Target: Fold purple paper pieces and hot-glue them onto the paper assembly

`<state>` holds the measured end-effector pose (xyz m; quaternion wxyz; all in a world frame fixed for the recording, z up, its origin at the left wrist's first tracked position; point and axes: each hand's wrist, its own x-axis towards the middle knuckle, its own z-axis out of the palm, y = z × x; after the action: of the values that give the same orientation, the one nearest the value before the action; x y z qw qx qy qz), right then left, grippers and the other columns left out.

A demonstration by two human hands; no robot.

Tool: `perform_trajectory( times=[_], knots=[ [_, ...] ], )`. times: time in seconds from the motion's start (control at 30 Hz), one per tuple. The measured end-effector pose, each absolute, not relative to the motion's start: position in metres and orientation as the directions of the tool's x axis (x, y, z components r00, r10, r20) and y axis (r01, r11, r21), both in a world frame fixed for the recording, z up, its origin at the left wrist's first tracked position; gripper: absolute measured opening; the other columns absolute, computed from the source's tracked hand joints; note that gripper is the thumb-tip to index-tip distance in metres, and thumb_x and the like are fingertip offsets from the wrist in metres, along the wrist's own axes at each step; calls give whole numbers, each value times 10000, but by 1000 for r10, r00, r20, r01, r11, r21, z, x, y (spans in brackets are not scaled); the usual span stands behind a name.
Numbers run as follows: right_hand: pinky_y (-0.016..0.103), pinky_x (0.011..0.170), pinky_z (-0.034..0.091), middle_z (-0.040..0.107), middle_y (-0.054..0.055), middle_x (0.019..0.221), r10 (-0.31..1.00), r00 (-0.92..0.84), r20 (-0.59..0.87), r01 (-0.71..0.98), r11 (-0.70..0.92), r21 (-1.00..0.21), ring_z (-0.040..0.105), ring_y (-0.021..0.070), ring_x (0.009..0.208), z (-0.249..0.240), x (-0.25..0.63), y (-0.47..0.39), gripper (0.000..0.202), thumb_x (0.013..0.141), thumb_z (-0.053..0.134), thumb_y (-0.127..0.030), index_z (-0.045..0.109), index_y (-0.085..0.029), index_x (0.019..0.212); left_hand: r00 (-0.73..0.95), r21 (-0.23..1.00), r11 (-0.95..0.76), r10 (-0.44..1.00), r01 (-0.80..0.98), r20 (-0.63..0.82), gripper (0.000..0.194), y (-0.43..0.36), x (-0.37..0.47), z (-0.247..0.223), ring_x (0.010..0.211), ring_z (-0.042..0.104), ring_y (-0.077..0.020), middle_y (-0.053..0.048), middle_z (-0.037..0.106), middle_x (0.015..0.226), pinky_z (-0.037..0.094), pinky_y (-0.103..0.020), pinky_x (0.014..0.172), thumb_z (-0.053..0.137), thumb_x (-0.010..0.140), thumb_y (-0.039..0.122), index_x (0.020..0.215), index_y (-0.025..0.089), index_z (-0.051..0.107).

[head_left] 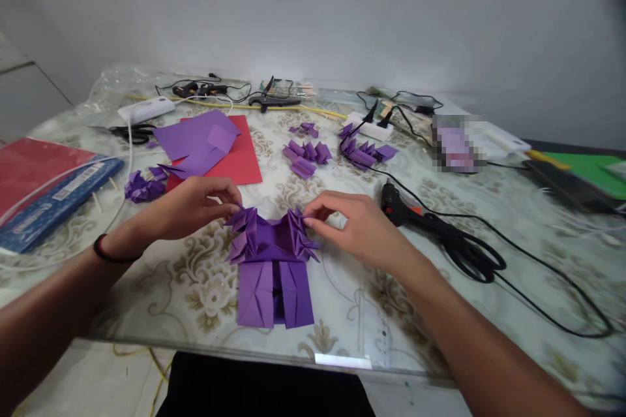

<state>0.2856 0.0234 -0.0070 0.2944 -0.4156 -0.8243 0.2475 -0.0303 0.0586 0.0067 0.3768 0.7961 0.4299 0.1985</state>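
Observation:
A folded purple origami paper piece [275, 270] lies in front of me near the table's front edge. Its upper part has pleated, spiky folds on both sides, and its lower part is a flat panel with a central slit. My left hand [208, 203] pinches the upper left pleats between thumb and fingers. On the opposite side, my right hand [345, 218] pinches the upper right pleats. A dark band [117, 254] circles my left wrist. Just right of my right hand lies a black glue gun [403, 205], with black scissor handles [472, 254] beside it.
Behind the hands sit pleated purple paper pieces [306, 157]. Purple sheets [195, 133] overlap a red sheet [252, 156] at left, near crumpled purple paper [143, 187]. A white power strip [369, 125] feeds black cords. A red-and-blue pack [53, 188] lies far left.

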Motion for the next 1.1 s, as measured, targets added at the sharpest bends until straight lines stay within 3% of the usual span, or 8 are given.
perform_trajectory(
  times=[0.3, 0.5, 0.67, 0.87, 1.0, 1.1],
  knots=[
    [297, 800, 556, 743, 48, 957, 796, -515, 318, 474, 574, -668, 704, 171, 823, -14, 270, 18, 90, 979, 684, -155, 756, -194, 1017, 573, 777, -418, 814, 471, 91, 245, 42, -14, 2, 813, 722, -154, -30, 746, 964, 594, -269, 767, 670, 1002, 424, 1033, 181, 679],
    [335, 856, 569, 753, 69, 1050, 754, -577, 314, 445, 613, -653, 721, 190, 900, -21, 267, 17, 106, 989, 691, -162, 766, -203, 1053, 711, 639, -608, 690, 472, 131, 190, 39, -14, 0, 953, 702, -198, -66, 735, 1083, 553, -320, 866, 736, 982, 345, 1091, 194, 698],
    [344, 873, 558, 760, 76, 1008, 697, -644, 315, 419, 666, -617, 714, 202, 936, -30, 261, 18, 124, 1003, 666, -120, 774, -182, 1002, 769, 558, -680, 629, 476, 111, 137, 37, -11, -10, 1028, 690, -217, -85, 704, 1136, 525, -341, 924, 688, 992, 209, 1124, 180, 709],
    [330, 818, 541, 710, 56, 942, 677, -642, 360, 423, 704, -570, 664, 201, 900, -26, 265, 16, 117, 962, 715, -98, 783, -193, 953, 762, 518, -714, 625, 471, 169, 183, 32, -8, -8, 1037, 679, -218, -87, 678, 1161, 525, -333, 918, 644, 995, 161, 1171, 186, 689],
    [334, 782, 524, 697, 43, 849, 651, -678, 342, 443, 732, -517, 633, 207, 849, -22, 269, 15, 78, 976, 741, -165, 809, -195, 955, 777, 474, -755, 595, 452, 207, 105, 27, -7, -4, 995, 673, -210, -78, 664, 1127, 534, -320, 896, 682, 985, 199, 1081, 203, 725],
    [354, 814, 531, 701, 59, 889, 681, -670, 295, 492, 705, -511, 652, 219, 887, -21, 268, 13, 99, 999, 737, -243, 808, -176, 1009, 757, 398, -766, 614, 505, 221, 212, 28, -7, -8, 1020, 684, -238, -96, 674, 1148, 544, -353, 912, 662, 971, 171, 1177, 195, 708]
  ],
)
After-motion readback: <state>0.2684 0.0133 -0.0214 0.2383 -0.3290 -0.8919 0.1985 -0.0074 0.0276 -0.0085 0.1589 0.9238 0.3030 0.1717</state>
